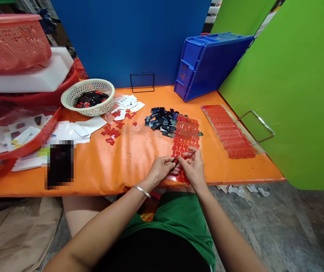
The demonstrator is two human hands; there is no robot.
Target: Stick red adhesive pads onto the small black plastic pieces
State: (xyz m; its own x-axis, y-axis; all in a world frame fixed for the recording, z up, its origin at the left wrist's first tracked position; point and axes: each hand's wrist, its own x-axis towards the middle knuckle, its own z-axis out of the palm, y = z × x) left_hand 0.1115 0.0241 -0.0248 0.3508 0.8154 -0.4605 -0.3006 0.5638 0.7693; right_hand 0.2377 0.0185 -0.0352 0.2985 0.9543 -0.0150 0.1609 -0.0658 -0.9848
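Observation:
My left hand [162, 169] pinches a small black piece [175, 164] with a bit of red on it, above the near end of a sheet of red cut-out shapes [187, 141]. The fingertips of my right hand [192, 166] are pressed together at the upper end of that piece, close to my left fingers; what they grip is too small to make out. A pile of black pieces [160, 120] lies behind my hands, against the sheet's left side. Loose red shapes [112, 134] are scattered farther left on the orange table.
The orange table [139, 151] holds a cream basket [87, 110] of black and red pieces, white papers [90, 126] and a second red sheet [228, 130]. Red baskets [14, 43] stand stacked at left. A blue crate [213, 66] leans at the back right, beside a green panel [300, 94].

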